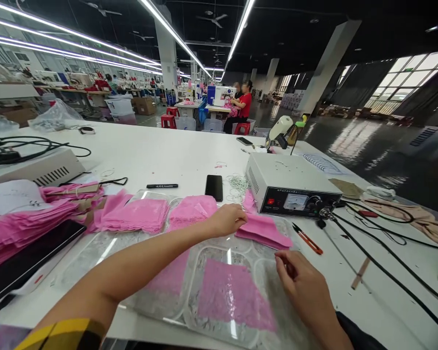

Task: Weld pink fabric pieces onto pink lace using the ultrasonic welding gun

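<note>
My left hand (228, 219) reaches across a clear plastic template (219, 253) and pinches the edge of a small stack of pink fabric pieces (264, 230) at its far right. My right hand (302, 288) rests on the template's right side with fingers curled together; what they hold, if anything, I cannot make out. A single pink square (233, 294) lies under the clear plastic just left of that hand. More pink stacks (138, 214) sit further left, near a black phone (214, 187).
A white control box (290, 183) with a dial and cables stands right of the stacks. Red-handled snips (307, 239) lie beside it. A black pen (162, 185), elastic loops (237, 184), a black tablet (25, 260) and a large pink pile (22, 218) are on the left. Two people sit at sewing machines far behind.
</note>
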### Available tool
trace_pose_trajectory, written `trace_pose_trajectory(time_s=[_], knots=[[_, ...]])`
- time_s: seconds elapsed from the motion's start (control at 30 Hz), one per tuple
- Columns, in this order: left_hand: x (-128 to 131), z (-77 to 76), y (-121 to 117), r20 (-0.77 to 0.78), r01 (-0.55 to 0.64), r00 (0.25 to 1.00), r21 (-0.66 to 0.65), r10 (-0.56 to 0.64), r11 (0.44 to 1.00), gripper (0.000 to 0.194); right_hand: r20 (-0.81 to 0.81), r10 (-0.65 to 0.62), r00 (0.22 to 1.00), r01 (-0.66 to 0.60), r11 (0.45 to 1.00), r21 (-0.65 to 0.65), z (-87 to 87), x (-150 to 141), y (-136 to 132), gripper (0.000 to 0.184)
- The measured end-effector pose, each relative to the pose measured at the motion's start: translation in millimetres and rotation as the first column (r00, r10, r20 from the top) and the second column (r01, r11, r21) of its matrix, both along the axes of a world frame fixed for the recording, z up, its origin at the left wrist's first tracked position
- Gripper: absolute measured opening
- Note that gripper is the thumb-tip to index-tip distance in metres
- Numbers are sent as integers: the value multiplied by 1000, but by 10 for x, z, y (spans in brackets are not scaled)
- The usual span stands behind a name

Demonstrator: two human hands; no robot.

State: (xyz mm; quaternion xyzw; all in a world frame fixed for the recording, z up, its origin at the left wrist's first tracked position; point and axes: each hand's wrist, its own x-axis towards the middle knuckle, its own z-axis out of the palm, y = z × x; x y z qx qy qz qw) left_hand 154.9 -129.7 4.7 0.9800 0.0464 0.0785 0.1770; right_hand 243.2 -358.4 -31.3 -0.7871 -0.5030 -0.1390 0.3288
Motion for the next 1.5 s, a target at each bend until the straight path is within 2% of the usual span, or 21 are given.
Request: trace_pose_trajectory(time_s=[0.1, 0.23, 0.47, 0.7, 0.93, 1.13, 1.3, 1.5], knots=[[166, -74, 49, -75, 69, 995, -30, -71, 997, 19, -33, -59, 998, 60, 997, 47, 74, 88, 101, 22], [226, -209, 94, -124, 113, 985, -58, -120, 992, 24, -107, -69, 992, 68, 998, -13, 102, 204, 249, 21], [276, -330, 131, -128, 78, 987, -144, -97, 986, 26, -176, -29, 984, 15, 997, -82, -19, 286, 470, 20], [318, -357, 222, -161, 39, 982, -329, -96, 944, 28, -157, 5, 988, -13, 999, -50, -72, 282, 594, 25], [313, -307, 251, -197, -12, 976, -478, -94, 878, 29, -132, -7, 991, 5, 1000, -17, -118, 246, 647, 28], [298, -190, 248, -200, -45, 977, -541, -76, 840, 29, -103, -5, 995, 10, 999, 44, -137, 248, 664, 27], [295, -52, 258, -226, -45, 970, -531, -90, 846, 27, -75, -13, 997, 20, 996, 86, -173, 278, 664, 21], [292, 99, 280, -252, -35, 962, -487, -103, 873, 25, -29, -30, 999, 34, 989, 144, -208, 346, 642, 22]])
